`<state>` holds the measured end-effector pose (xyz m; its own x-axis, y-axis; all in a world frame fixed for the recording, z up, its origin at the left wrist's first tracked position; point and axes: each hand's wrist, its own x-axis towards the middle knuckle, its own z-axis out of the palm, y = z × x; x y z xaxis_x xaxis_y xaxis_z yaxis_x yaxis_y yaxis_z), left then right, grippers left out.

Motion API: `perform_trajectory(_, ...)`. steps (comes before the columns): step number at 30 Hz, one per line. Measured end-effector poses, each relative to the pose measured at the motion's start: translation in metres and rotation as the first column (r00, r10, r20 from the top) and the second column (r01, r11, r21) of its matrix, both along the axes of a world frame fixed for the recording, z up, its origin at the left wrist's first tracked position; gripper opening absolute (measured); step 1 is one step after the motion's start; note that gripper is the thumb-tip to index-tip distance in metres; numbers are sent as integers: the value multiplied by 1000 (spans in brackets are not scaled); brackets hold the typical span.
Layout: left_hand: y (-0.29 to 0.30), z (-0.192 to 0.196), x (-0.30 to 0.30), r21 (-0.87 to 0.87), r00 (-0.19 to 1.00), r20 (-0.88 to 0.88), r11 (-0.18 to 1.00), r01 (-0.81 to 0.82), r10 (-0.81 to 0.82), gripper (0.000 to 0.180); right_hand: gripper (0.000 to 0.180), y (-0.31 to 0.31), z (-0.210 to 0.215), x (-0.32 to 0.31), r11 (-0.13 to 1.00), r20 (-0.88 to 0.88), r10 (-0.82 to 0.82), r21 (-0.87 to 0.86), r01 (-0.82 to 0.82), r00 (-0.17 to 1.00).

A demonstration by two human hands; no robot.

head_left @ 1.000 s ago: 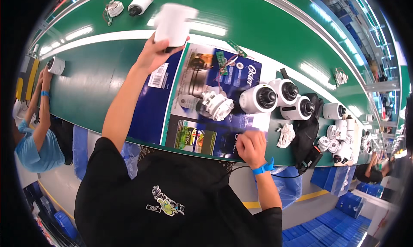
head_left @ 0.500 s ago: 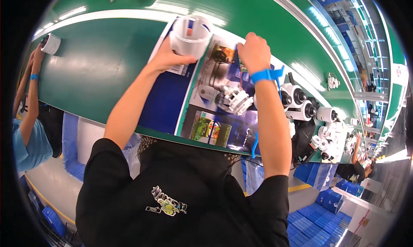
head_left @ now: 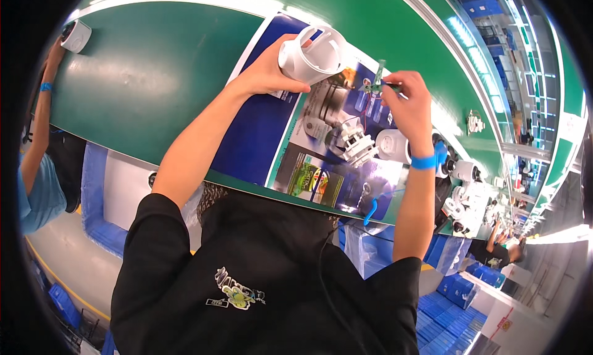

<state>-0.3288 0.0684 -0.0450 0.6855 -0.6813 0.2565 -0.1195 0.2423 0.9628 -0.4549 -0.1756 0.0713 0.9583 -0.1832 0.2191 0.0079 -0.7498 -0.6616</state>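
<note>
Head view: we note the left hand (head_left: pixel 265 77) gripping a white housing (head_left: pixel 313 55), mouth up, above the worktop (head_left: pixel 148 77); right fingers (head_left: pixel 395 86) pinch a small green board (head_left: pixel 375 83) just right of it.

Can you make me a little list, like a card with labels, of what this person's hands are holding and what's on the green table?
left hand: holds a white round housing, open end up
right hand: pinches a small green circuit board
between the hands: red wires, hanging from the board
surface: green belt with a printed blue sheet
on the sheet: white ribbed part
far left: another person's hand on a white part
</note>
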Motion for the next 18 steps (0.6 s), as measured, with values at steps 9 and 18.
perform_trajectory(9, -5, 15, -29, 36, 975, 218, 998, 45, -52, 90, 18, 35, -17, -95, 949, 417, 11, 282, -141, 909)
perform_trajectory(18, -14, 16, -36, 174, 883, 446, 982, 75, -147, 88, 24, 50, -20, -99, 1000, 659, -6, 17, -6, 752)
